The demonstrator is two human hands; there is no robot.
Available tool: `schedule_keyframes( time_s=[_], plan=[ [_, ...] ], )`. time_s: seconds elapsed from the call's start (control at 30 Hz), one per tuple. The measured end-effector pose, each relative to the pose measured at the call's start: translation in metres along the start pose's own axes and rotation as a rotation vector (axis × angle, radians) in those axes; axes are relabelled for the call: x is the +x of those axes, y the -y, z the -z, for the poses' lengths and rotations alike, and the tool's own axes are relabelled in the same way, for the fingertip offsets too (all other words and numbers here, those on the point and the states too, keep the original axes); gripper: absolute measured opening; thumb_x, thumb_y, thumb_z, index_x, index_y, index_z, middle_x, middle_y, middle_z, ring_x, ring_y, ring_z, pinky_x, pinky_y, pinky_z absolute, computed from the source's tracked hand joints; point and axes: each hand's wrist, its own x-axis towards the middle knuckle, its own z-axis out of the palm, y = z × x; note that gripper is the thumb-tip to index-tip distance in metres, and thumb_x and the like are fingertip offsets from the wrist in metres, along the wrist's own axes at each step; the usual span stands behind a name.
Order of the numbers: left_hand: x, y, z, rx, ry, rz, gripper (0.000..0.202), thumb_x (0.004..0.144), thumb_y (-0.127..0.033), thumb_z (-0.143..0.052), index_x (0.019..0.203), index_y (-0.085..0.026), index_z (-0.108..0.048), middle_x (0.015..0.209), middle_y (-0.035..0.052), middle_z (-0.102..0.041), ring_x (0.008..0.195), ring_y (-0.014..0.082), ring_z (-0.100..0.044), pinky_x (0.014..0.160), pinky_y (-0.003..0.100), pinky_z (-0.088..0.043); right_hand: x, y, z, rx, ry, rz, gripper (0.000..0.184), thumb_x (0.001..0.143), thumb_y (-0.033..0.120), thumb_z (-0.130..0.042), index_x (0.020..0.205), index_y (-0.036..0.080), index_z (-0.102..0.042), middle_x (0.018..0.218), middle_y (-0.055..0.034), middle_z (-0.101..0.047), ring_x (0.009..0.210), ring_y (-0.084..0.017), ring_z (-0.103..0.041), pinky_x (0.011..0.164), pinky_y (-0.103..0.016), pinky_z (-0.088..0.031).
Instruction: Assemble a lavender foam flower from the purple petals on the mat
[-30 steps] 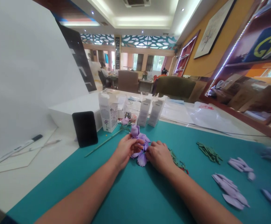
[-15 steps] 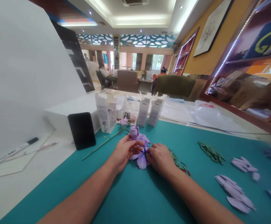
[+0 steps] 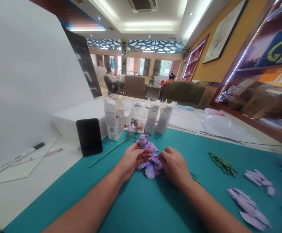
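My left hand (image 3: 133, 160) is closed on a light purple artificial flower (image 3: 150, 172), with its fingers curled around the middle. A rolled purple bud (image 3: 143, 140) stands up just above my left thumb, and open petals spread below. My right hand (image 3: 176, 166) is at the flower's right edge, thumb and forefinger pinched together; what lies between them is hidden. Beyond the left hand, a green stem with a purple bud (image 3: 131, 128) lies slanting on the mat. Partly covered by my right wrist are small green pieces (image 3: 194, 177).
The teal mat (image 3: 131, 207) carries green sticks (image 3: 223, 164) and purple petal pieces (image 3: 249, 207) on the right. White boxes (image 3: 114, 124) stand at the back, near a black tablet-like panel (image 3: 89, 137). A marker (image 3: 17, 158) lies at left. People sit in the far background.
My right hand has shifted slightly right and up, drawing back from the flower's centre to its edge. My left hand keeps its hold. The whole view has tilted a little upward.
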Motion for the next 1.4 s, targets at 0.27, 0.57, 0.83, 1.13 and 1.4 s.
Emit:
schedule_keyframes(
  time_s=[0.27,0.57,0.83,1.13,1.4],
  plan=[
    [-0.002,0.001,-0.001,0.081,-0.002,-0.006,0.019,0.075,-0.012,-0.056,0.093,-0.016,-0.061,0.090,0.0072,-0.071,0.074,0.0136,-0.067,0.071,0.025,-0.048,0.002,0.016,0.037,0.417,-0.218,0.055,0.012,0.091,0.021,-0.046,0.086,0.020,-0.056,0.078,-0.0019,-0.060,0.068,-0.014,-0.057,0.062,-0.023,-0.043],
    [-0.006,-0.001,-0.007,0.082,0.043,-0.052,0.022,0.071,-0.018,-0.057,0.093,-0.018,-0.060,0.086,0.0035,-0.070,0.073,0.0134,-0.064,0.071,0.025,-0.047,-0.002,0.023,0.037,0.440,-0.278,0.237,0.008,0.091,0.017,-0.049,0.088,0.020,-0.056,0.091,-0.0057,-0.061,0.080,-0.013,-0.062,0.069,-0.022,-0.049],
    [-0.008,-0.002,-0.010,0.111,0.040,-0.048,0.023,0.073,-0.019,-0.059,0.095,-0.019,-0.060,0.085,0.0024,-0.069,0.077,0.0142,-0.064,0.074,0.025,-0.047,-0.001,0.028,0.038,0.340,-0.372,0.261,0.014,0.091,0.015,-0.049,0.080,0.019,-0.057,0.083,-0.0049,-0.062,0.073,-0.014,-0.058,0.065,-0.024,-0.046],
    [-0.008,0.000,-0.009,0.138,0.067,-0.088,0.022,0.074,-0.022,-0.059,0.096,-0.019,-0.061,0.089,0.0043,-0.069,0.083,0.0176,-0.065,0.079,0.030,-0.048,-0.002,0.029,0.037,0.291,-0.356,0.250,0.018,0.092,0.017,-0.047,0.079,0.019,-0.059,0.082,-0.0058,-0.063,0.075,-0.015,-0.057,0.067,-0.026,-0.045],
    [-0.007,0.003,-0.009,0.137,0.090,-0.097,0.023,0.076,-0.023,-0.059,0.098,-0.019,-0.061,0.089,0.0040,-0.067,0.083,0.0172,-0.064,0.081,0.030,-0.047,-0.002,0.029,0.037,0.259,-0.352,0.249,0.020,0.093,0.018,-0.046,0.077,0.019,-0.060,0.081,-0.0060,-0.063,0.075,-0.016,-0.058,0.066,-0.026,-0.044]
  ],
)
